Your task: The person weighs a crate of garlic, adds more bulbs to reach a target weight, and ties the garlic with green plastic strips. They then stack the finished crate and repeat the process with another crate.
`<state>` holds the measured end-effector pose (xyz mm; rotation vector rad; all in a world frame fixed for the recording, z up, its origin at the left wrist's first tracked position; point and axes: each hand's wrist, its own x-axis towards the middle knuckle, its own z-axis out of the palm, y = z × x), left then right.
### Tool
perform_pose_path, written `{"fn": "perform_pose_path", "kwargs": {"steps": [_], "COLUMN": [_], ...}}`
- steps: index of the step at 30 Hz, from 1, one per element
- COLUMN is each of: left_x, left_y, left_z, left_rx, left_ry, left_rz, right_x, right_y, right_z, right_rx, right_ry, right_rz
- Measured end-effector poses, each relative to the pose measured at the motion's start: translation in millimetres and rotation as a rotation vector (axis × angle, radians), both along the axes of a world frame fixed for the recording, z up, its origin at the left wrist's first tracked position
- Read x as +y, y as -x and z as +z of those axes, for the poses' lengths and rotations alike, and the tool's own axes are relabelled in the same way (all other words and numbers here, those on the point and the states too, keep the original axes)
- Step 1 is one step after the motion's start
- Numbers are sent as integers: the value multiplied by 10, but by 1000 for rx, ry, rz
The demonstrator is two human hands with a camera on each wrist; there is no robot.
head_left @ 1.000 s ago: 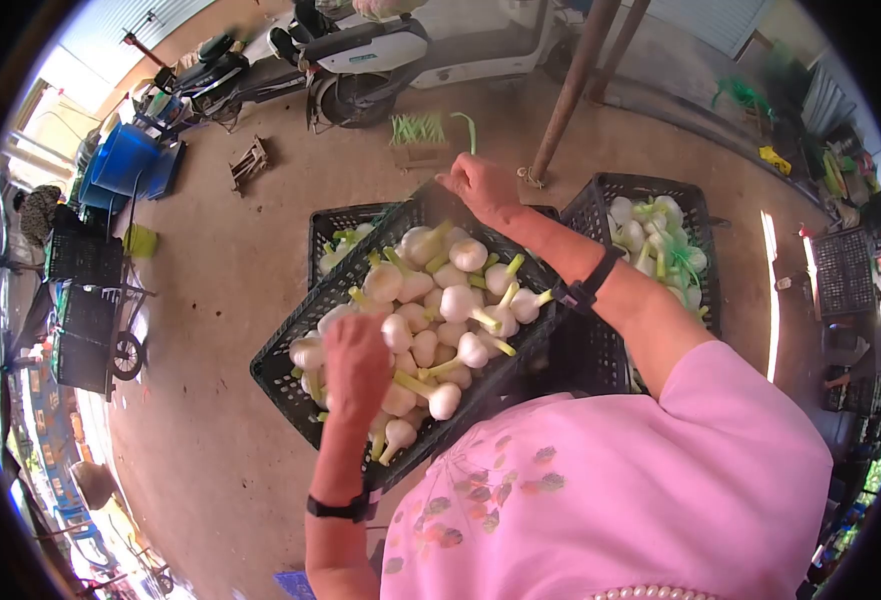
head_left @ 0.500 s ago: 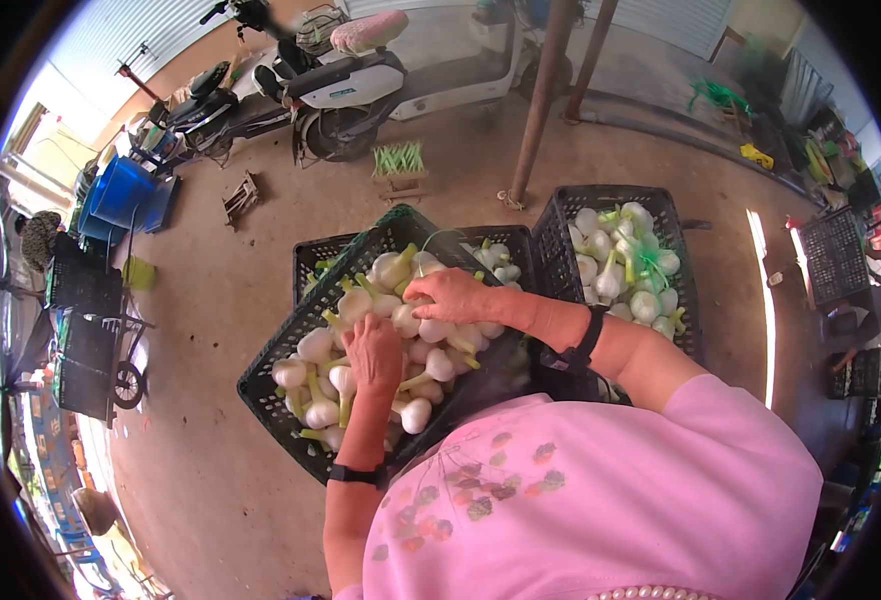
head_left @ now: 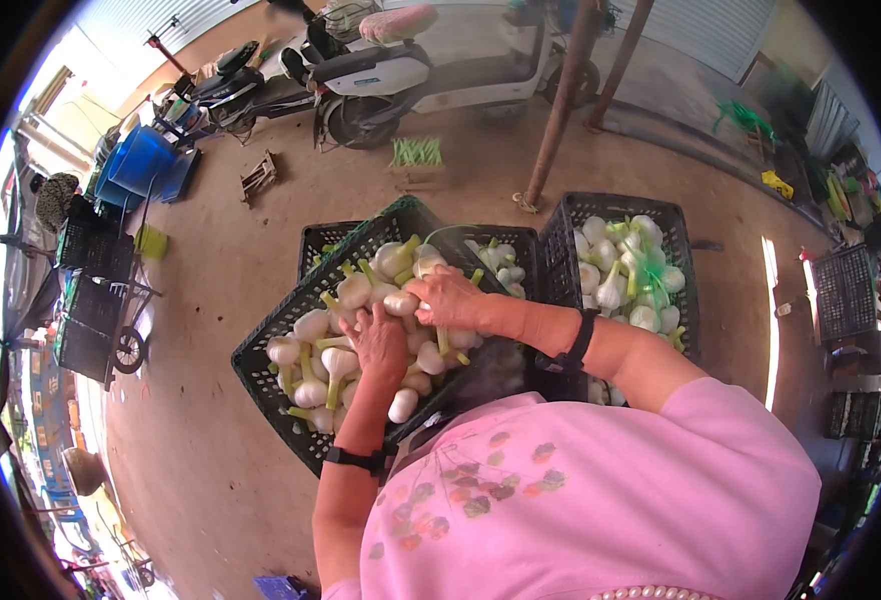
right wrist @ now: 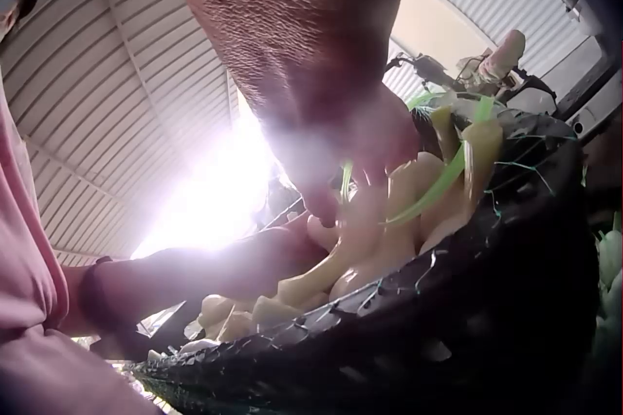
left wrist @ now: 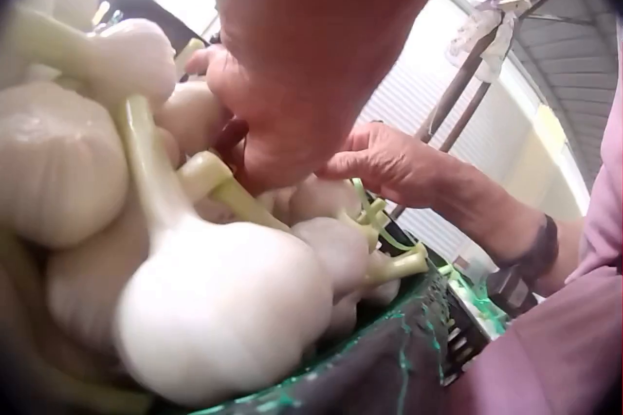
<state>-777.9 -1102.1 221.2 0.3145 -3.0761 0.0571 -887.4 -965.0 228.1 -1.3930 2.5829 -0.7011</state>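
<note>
Apparently I'm settling garlic bulbs [head_left: 335, 362] inside the black crate [head_left: 265, 398], left hand [head_left: 378, 345] resting on them, fingers apart, right hand's [head_left: 447, 300] grip unclear; next probably calls for levelling them.

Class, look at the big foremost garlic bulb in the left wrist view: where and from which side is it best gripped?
Probably pinch the stem close to the garlic bulb, coming from the camera-facing side. The stem is narrow, points up the picture and has nothing in front; the bulb is broad and round, with other garlic behind.
</note>
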Motion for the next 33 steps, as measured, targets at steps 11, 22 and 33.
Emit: {"fn": "perform_pose_path", "kwargs": {"steps": [11, 22, 33], "left_x": [-35, 16, -357], "left_y": [188, -51, -1018], "left_z": [93, 114, 960], "left_rx": [222, 131, 696], "left_ry": [-561, -372, -262], "left_rz": [-69, -186, 384], "right_x": [195, 540, -272], "right_y": [2, -7, -10], "right_z": [-10, 743, 264], "right_rx": [97, -188, 21], "right_ry": [175, 616, 406], "right_rz": [108, -2, 240]}}
